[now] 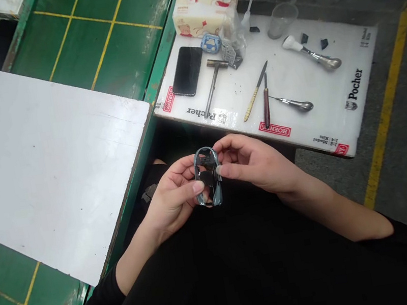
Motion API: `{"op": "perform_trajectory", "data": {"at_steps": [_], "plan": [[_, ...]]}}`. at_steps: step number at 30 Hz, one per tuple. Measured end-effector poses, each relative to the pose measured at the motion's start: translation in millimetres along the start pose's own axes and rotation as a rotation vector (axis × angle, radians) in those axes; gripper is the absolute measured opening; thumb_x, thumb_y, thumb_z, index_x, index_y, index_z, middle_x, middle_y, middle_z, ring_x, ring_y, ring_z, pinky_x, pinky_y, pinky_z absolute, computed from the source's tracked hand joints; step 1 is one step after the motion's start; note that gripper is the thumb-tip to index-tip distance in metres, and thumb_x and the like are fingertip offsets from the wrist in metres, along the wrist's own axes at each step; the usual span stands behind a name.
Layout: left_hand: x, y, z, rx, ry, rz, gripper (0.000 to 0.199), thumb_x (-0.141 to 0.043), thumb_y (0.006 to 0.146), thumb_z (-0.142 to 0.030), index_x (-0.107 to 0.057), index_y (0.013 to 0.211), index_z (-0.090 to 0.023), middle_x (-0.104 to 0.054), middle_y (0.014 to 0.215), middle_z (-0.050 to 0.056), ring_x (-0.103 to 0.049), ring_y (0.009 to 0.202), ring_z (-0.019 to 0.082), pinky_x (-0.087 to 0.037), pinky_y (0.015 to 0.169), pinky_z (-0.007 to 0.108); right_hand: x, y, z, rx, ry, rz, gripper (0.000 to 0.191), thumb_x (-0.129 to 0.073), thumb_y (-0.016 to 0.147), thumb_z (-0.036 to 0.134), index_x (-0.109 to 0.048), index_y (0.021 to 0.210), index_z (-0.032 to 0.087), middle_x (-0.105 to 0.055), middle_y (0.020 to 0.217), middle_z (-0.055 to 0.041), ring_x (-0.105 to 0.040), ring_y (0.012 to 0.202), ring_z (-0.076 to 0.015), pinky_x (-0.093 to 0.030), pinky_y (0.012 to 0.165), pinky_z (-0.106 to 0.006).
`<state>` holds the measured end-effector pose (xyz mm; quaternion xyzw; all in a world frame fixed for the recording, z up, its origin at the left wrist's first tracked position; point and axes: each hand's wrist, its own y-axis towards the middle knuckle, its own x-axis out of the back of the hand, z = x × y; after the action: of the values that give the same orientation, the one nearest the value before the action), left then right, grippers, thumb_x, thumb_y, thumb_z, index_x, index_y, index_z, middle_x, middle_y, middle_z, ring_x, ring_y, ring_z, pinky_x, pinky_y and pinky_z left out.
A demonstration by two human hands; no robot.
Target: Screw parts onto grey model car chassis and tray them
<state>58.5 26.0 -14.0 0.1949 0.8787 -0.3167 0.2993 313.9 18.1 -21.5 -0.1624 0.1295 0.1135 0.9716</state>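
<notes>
**Cradling a Glossy Model Shell Between Two Hands**

Holding a rounded, glossy blue-grey model-car shell with dark inner parts in midair, open side facing up, just off the near edge of a white plastic-looking board with printed lettering. Grasping its left rim with the bare left hand, laying the thumb over the near part. Pinching its right side with the bare right hand, between thumb and forefinger; curling the other fingers out of sight, so not showing any further contact.

For good results, probably best bracing steadily but lightly on the left, avoiding squeezing the thin-looking rim inward, and pressing in small, even pushes on the right. Touching neither the T-shaped metal hammer nor the slim, dark-red-handled tool on that board.
</notes>
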Motion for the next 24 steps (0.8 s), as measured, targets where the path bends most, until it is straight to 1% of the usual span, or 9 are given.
{"op": "perform_trajectory", "data": {"at_steps": [2,4,8,12,14,16,20,24], "plan": [[-1.8,-0.5,-1.1,0.016,-0.028,0.014,0.058,-0.117,0.088,-0.026,-0.091,0.14,-0.018,-0.083,0.096,0.0,-0.077,0.065,0.011,-0.072,0.063,0.02,-0.3,-1.2,-2.9,0.022,-0.051,-0.026,0.06,-0.122,0.085,0.056,-0.089,0.125,0.026,-0.082,0.113,-0.0035,-0.067,0.09,-0.0188,-0.059,0.079,-0.033],[-2.7,-0.4,-1.0,0.029,-0.046,0.023,0.057,-0.117,0.089,-0.027,-0.091,0.138,-0.017,-0.082,0.092,0.0,-0.075,0.064,0.01,-0.071,0.062,0.019,-1.1,-2.7,-5.2,0.03,-0.065,-0.036,0.059,-0.121,0.086,0.059,-0.089,0.124,0.027,-0.082,0.112,-0.0033,-0.065,0.088,-0.019,-0.058,0.078,-0.034],[-4.0,0.5,0.3,0.034,-0.06,0.036,0.052,-0.115,0.091,-0.027,-0.091,0.136,-0.017,-0.081,0.089,-0.001,-0.072,0.063,0.009,-0.071,0.063,0.019,-4.3,-5.7,-6.2,0.068,-0.084,-0.043,0.056,-0.118,0.089,0.062,-0.09,0.124,0.027,-0.084,0.115,-0.0047,-0.067,0.089,-0.0205,-0.059,0.078,-0.035],[-5.8,1.1,0.3,0.023,-0.059,0.029,0.054,-0.117,0.089,-0.027,-0.091,0.136,-0.017,-0.082,0.089,0.0,-0.073,0.063,0.01,-0.072,0.063,0.02,-7.1,-7.4,-4.6,0.112,-0.122,-0.083,0.054,-0.119,0.089,0.061,-0.093,0.123,0.028,-0.085,0.117,-0.0055,-0.068,0.09,-0.0212,-0.058,0.076,-0.035],[-6.5,1.1,0.0,0.019,-0.043,0.012,0.056,-0.117,0.087,-0.025,-0.09,0.136,-0.017,-0.083,0.093,0.001,-0.075,0.064,0.011,-0.073,0.063,0.021,-7.3,-7.4,-3.9,0.08,-0.077,-0.065,0.053,-0.119,0.089,0.06,-0.093,0.122,0.028,-0.086,0.115,-0.0055,-0.07,0.092,-0.0221,-0.06,0.079,-0.035],[-6.7,0.8,0.1,0.002,-0.016,-0.007,0.057,-0.116,0.088,-0.024,-0.089,0.137,-0.017,-0.085,0.099,0.001,-0.077,0.066,0.011,-0.073,0.065,0.022,-6.7,-7.1,-3.5,0.021,0.005,-0.026,0.051,-0.117,0.091,0.062,-0.092,0.118,0.026,-0.085,0.108,-0.005,-0.07,0.089,-0.0212,-0.06,0.077,-0.034],[-5.8,-0.9,2.8,-0.079,0.044,-0.013,0.055,-0.115,0.089,-0.021,-0.089,0.137,-0.02,-0.087,0.104,0.001,-0.079,0.07,0.012,-0.075,0.068,0.023,-5.5,-7.1,-3.3,-0.066,0.099,0.026,0.05,-0.113,0.095,0.066,-0.09,0.106,0.022,-0.077,0.092,-0.0016,-0.059,0.074,-0.0153,-0.047,0.063,-0.028],[-5.4,-2.2,6.7,-0.108,0.091,-0.018,0.054,-0.114,0.091,-0.021,-0.088,0.138,-0.021,-0.089,0.107,0.003,-0.082,0.075,0.013,-0.075,0.07,0.024,-6.6,-8.8,-0.6,-0.08,0.06,0.022,0.053,-0.111,0.097,0.068,-0.086,0.101,0.022,-0.075,0.086,-0.0005,-0.054,0.07,-0.0138,-0.041,0.06,-0.028]]}}
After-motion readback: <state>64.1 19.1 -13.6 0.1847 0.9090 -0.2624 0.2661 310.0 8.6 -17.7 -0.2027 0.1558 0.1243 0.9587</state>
